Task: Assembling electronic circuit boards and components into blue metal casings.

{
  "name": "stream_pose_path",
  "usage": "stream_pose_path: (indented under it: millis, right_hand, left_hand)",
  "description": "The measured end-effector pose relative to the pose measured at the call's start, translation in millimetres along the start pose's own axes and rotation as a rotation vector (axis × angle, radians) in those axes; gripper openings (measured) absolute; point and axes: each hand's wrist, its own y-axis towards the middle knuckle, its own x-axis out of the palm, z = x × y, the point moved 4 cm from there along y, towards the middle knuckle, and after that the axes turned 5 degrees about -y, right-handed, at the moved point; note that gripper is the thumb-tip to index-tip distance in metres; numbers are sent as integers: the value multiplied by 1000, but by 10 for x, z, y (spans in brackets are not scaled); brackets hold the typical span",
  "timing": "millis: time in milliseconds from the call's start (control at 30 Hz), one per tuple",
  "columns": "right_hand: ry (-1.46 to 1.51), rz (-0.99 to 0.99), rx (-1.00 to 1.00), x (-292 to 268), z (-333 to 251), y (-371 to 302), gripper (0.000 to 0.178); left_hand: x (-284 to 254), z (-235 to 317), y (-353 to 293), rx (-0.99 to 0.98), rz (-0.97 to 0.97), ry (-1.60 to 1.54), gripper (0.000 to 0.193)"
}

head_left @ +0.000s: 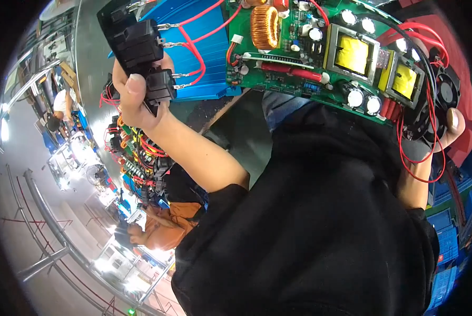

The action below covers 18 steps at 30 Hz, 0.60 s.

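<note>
My left hand (pixel 136 102) is closed on a black end panel with sockets (pixel 141 45), the thumb pressed over its lower part. Red wires (pixel 196 50) run from the panel's metal terminals toward a green circuit board (pixel 278 79). On the board sit a copper-wound coil (pixel 265 27), two yellow transformers (pixel 352 55) and several capacitors. At the board's right end my right hand (pixel 453 124) grips a black cooling fan (pixel 431 105), thumb on its edge; the other fingers are mostly hidden. Thin red wires (pixel 404 150) hang in a loop by that hand.
Blue ribbed metal (pixel 202 63) lies behind the wires. More wired assemblies (pixel 141 150) stand along the grey bench (pixel 91 79) at left. A person in orange (pixel 170 226) works further off, another (pixel 62 105) beyond. Blue crates (pixel 446 245) are stacked at right.
</note>
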Motion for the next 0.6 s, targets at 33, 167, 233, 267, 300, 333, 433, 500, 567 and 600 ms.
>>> stream_pose_path:
  millis: [33,167,233,267,300,333,433,500,567,600]
  right_hand:
    - [-6,1,-19,-6,1,-7,63]
    - [-25,2,-74,-33,-11,-6,62]
    - [-69,-9,-105,-42,-7,36,67]
    - [-67,-11,-103,-43,2,36,67]
    - [-99,-8,-118,-115,-28,28,64]
    - [-132,-5,-133,-125,-16,46,62]
    - [-243,13,-184,-253,-56,55,54]
    - [-304,19,-223,-300,-64,78,49]
    - [-370,28,-259,-345,-61,137,44]
    - [-406,33,-275,-368,-70,160,42]
  left_hand:
    - [4,-10,8,-2,0,-1,66]
    - [51,5,23,16,25,10,66]
    - [58,3,20,4,29,31,66]
    - [48,6,21,6,19,26,67]
    - [40,7,18,7,9,21,67]
    - [33,-5,6,7,12,23,67]
    - [17,-52,5,39,59,6,66]
    - [13,-13,-2,28,48,-3,65]
    - [15,7,13,27,37,2,65]
    - [18,4,23,25,27,3,65]
